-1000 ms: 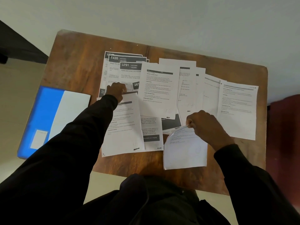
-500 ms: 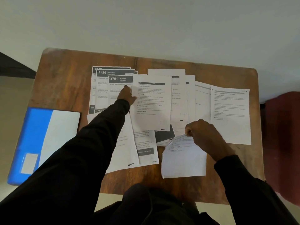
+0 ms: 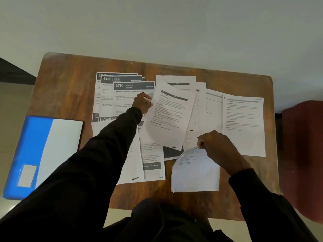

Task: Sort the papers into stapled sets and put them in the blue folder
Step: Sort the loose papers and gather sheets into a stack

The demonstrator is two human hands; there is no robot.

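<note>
Hands: left hand grips the left edge of the tilted sheet, and right hand pinches the top corner of a curled sheet near the front. Suggest checking headers match before pairing, and lifting clear so the sheets underneath don't drag. Loose papers overlap across the wooden table, with kitchen sheets fanned far left. Blue folder sits at the left edge, well apart. No stapler in view.
</note>
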